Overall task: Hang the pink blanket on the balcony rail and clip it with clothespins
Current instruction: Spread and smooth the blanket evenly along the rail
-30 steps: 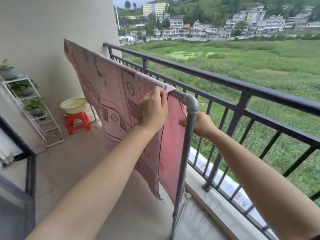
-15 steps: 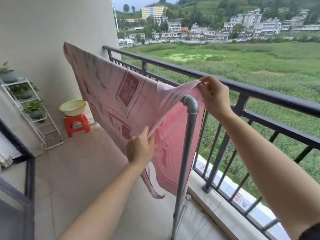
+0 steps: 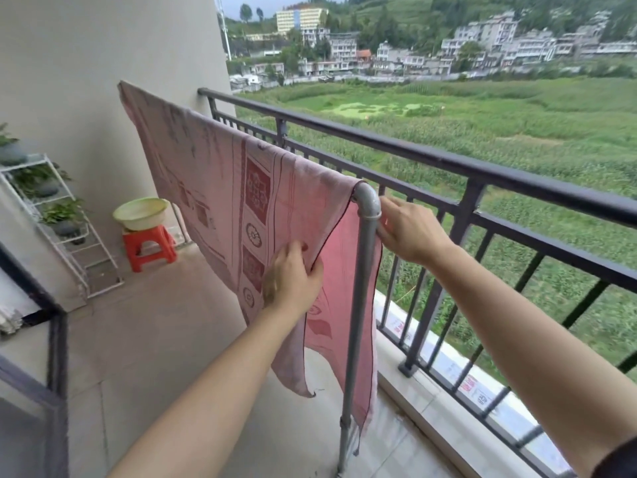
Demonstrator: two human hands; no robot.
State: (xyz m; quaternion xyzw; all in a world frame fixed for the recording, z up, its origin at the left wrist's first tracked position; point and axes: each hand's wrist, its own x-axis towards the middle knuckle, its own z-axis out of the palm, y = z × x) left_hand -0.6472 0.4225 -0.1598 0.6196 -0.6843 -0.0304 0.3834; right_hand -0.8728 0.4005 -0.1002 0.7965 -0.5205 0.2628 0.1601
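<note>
The pink patterned blanket (image 3: 220, 188) hangs folded over the grey metal drying rack bar (image 3: 367, 201), which runs parallel to the black balcony rail (image 3: 448, 160). My left hand (image 3: 293, 277) pinches the near layer's edge just left of the rack's upright post. My right hand (image 3: 410, 229) grips the far layer's edge behind the post, close to the elbow joint. Both layers hang down on either side of the bar. No clothespins are visible.
A white plant shelf (image 3: 58, 222) with potted plants stands at the left wall. A green basin (image 3: 139, 212) sits on a red stool (image 3: 150, 246) beside it. A dark door frame (image 3: 55, 339) lies at the near left. The tiled floor stretches between.
My right hand lowered the blanket's lifted corner from above the bar down behind the post. The cloth now lies flat over the bar. My left hand shifted right along the near edge.
</note>
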